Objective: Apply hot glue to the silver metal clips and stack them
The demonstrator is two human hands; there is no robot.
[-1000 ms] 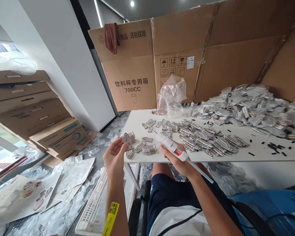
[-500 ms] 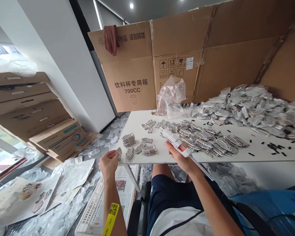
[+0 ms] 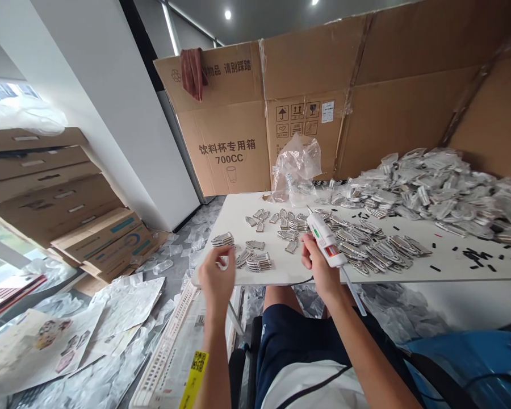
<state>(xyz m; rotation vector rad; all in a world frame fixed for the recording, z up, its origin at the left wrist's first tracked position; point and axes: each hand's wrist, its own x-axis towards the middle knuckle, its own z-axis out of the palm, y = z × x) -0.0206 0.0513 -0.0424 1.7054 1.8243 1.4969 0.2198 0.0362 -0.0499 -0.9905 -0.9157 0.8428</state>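
**L hand** (image 3: 216, 278) is up just off the near edge of the counter, fingers loosely curled into a narrow gap; can't tell if there's a small piece in them. It's nearest a short **stack of metal clips** (image 3: 222, 240), w/ more small **clip stacks** (image 3: 255, 261) just to the right.

**R hand** (image 3: 321, 264) has a firm wrap around a white **glue gun** (image 3: 326, 238), nozzle pointing far, over the spread of **loose clips** (image 3: 366, 244). A clear **glue stick** (image 3: 354, 294) pokes out the back toward the near side, past the counter edge. A thin black **cord** (image 3: 300, 282) runs below the edge.

White **counter** (image 3: 227, 218) carries all this, plus scattered small black **bits** (image 3: 472, 253) on the right. Far right: big heap of **plastic-wrapped parts** (image 3: 434, 190). Far middle: crumpled clear **bag** (image 3: 296, 165).

Behind: flattened **cardboard box** (image 3: 306, 108) marked 700CC, w/ a reddish **cloth** (image 3: 191, 74) hanging over its top edge. Left: **stack of flat boxes** (image 3: 46, 182). Floor at left has **newspaper** (image 3: 174, 352) and loose clear **plastic** (image 3: 111, 369). Yellow **wristband** (image 3: 193, 379) on L wrist.
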